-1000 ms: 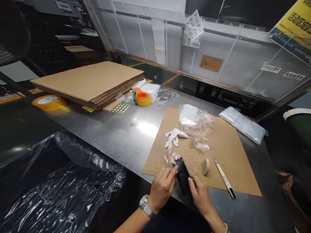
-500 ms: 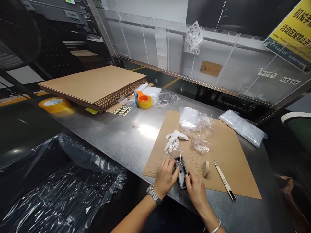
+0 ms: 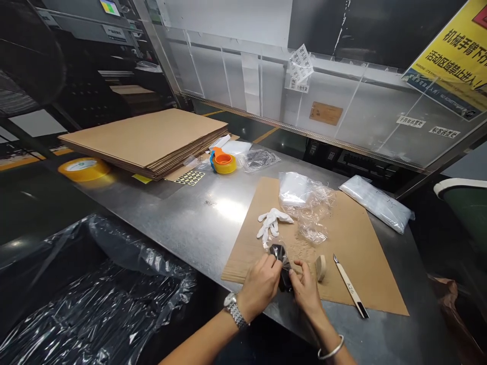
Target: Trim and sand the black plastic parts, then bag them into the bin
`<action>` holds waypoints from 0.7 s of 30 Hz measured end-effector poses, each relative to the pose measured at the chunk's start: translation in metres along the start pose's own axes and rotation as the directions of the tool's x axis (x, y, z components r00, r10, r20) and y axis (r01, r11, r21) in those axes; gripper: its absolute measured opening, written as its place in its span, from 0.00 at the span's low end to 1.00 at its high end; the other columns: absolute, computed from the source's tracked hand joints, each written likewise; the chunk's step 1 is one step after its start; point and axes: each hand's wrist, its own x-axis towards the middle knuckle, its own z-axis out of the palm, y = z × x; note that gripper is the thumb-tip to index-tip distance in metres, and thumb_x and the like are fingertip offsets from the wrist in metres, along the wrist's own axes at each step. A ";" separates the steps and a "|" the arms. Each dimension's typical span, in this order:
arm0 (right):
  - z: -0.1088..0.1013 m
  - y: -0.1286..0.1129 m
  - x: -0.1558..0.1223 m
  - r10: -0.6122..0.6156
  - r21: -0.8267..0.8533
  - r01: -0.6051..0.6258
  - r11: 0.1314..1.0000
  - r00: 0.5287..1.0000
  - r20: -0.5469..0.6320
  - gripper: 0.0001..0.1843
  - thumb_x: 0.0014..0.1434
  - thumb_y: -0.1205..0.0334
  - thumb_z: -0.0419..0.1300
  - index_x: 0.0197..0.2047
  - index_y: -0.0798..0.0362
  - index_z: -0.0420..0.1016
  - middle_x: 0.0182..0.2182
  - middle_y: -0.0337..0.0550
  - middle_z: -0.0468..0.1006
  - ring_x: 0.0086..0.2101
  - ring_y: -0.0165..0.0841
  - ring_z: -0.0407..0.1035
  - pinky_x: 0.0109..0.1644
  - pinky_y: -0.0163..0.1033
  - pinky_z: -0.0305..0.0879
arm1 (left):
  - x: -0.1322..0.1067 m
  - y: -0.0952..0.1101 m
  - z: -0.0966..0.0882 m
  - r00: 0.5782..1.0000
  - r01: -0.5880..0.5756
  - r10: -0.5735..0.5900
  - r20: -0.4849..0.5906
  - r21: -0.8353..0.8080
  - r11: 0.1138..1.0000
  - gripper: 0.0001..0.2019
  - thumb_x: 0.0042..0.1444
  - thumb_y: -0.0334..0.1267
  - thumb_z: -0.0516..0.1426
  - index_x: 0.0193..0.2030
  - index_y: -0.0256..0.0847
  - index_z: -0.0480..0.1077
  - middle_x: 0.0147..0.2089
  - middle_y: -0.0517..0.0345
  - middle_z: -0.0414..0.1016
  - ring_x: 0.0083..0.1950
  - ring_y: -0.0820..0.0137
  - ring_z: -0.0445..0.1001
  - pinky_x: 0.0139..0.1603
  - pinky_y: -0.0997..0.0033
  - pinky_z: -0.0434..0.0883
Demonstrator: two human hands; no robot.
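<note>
A small black rectangular part [image 3: 286,280], with what looks like clear film about it, is between my two hands over the near edge of the cardboard sheet [image 3: 357,233]. My left hand [image 3: 262,284], with a watch at the wrist, closes its fingers over the part's upper left side. Thumb and fingers of my right hand [image 3: 305,291] grip its lower right side. Just beyond lies a white glove [image 3: 273,222]. To the right of my right hand stand a beige rounded block [image 3: 321,268] and a craft knife marked A26 [image 3: 350,286].
Crumpled clear bags [image 3: 304,195] lie on the cardboard, and a packed plastic bundle [image 3: 376,204] at the right. A cardboard stack [image 3: 152,134], a tape dispenser [image 3: 223,162] and a tape roll [image 3: 83,169] occupy the far left. A black-lined bin [image 3: 95,294] stands below left.
My left hand has turned and curled further over the black part, covering more of it. The part has tilted, and my right fingers have shifted along its side. The view has moved slightly.
</note>
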 end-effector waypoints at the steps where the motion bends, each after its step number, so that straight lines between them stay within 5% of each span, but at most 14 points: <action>1: -0.002 -0.004 0.001 0.012 -0.008 -0.012 1.000 1.000 -0.003 0.15 0.62 0.61 0.44 0.48 0.57 0.63 0.14 0.36 0.70 0.18 0.34 0.67 0.21 0.34 0.55 | -0.001 0.002 -0.003 1.000 0.013 -0.013 -0.001 -0.029 0.999 0.11 0.59 0.29 0.44 0.32 0.40 0.65 0.33 0.52 0.67 0.36 0.63 0.63 0.36 0.62 0.63; 6: -0.018 -0.026 0.002 0.000 -0.024 0.001 1.000 0.999 0.042 0.06 0.55 0.66 0.51 0.30 0.52 0.69 0.16 0.41 0.68 0.21 0.36 0.66 0.26 0.36 0.52 | -0.002 0.015 -0.011 0.999 0.054 -0.054 0.008 -0.279 0.959 0.09 0.56 0.29 0.48 0.28 0.41 0.66 0.32 0.54 0.68 0.36 0.63 0.64 0.39 0.63 0.62; 10: -0.043 -0.034 0.016 -0.054 0.133 0.033 0.991 0.986 0.159 0.14 0.57 0.60 0.51 0.21 0.52 0.64 0.17 0.40 0.66 0.22 0.32 0.64 0.27 0.35 0.53 | 0.003 0.005 -0.025 0.973 0.188 -0.229 -0.003 -0.561 0.807 0.08 0.53 0.32 0.53 0.25 0.41 0.69 0.27 0.57 0.69 0.32 0.66 0.66 0.37 0.66 0.62; 13: -0.057 -0.041 0.030 -0.095 0.325 -0.002 0.946 0.954 0.283 0.18 0.59 0.52 0.50 0.22 0.53 0.64 0.19 0.39 0.67 0.20 0.28 0.62 0.24 0.33 0.54 | 0.004 -0.013 -0.028 0.900 0.263 -0.435 -0.010 -0.783 0.563 0.06 0.53 0.39 0.55 0.31 0.42 0.72 0.26 0.60 0.70 0.30 0.70 0.67 0.35 0.70 0.64; 16: -0.060 -0.056 0.038 -0.124 0.497 -0.080 0.864 0.924 0.363 0.19 0.58 0.46 0.51 0.26 0.54 0.64 0.21 0.38 0.68 0.19 0.25 0.60 0.22 0.31 0.55 | -0.005 -0.023 -0.013 0.702 0.253 -0.712 0.000 -0.934 0.251 0.13 0.58 0.45 0.49 0.39 0.42 0.70 0.29 0.61 0.68 0.31 0.73 0.67 0.36 0.73 0.65; 18: -0.057 -0.070 0.040 -0.137 0.576 -0.123 0.808 0.912 0.387 0.20 0.55 0.45 0.54 0.27 0.54 0.63 0.21 0.36 0.66 0.19 0.24 0.58 0.22 0.30 0.54 | -0.015 -0.020 0.001 0.599 0.224 -0.793 0.110 -0.974 0.034 0.14 0.57 0.47 0.49 0.38 0.41 0.69 0.30 0.58 0.69 0.30 0.73 0.68 0.36 0.72 0.66; 19: -0.054 -0.077 0.041 -0.143 0.603 -0.141 0.785 0.906 0.397 0.20 0.54 0.45 0.55 0.27 0.54 0.64 0.20 0.35 0.65 0.19 0.24 0.57 0.22 0.30 0.54 | -0.021 -0.016 0.007 0.585 0.218 -0.790 0.182 -0.974 -0.062 0.15 0.56 0.48 0.50 0.36 0.39 0.69 0.30 0.56 0.71 0.30 0.72 0.70 0.35 0.70 0.67; 21: -0.048 -0.091 0.041 -0.152 0.636 -0.172 0.753 0.893 0.422 0.19 0.54 0.45 0.56 0.28 0.55 0.65 0.19 0.34 0.63 0.19 0.23 0.55 0.22 0.29 0.53 | -0.030 -0.004 0.012 0.623 0.205 -0.710 0.329 -0.944 -0.258 0.19 0.55 0.51 0.52 0.35 0.34 0.71 0.33 0.47 0.74 0.32 0.66 0.73 0.37 0.63 0.69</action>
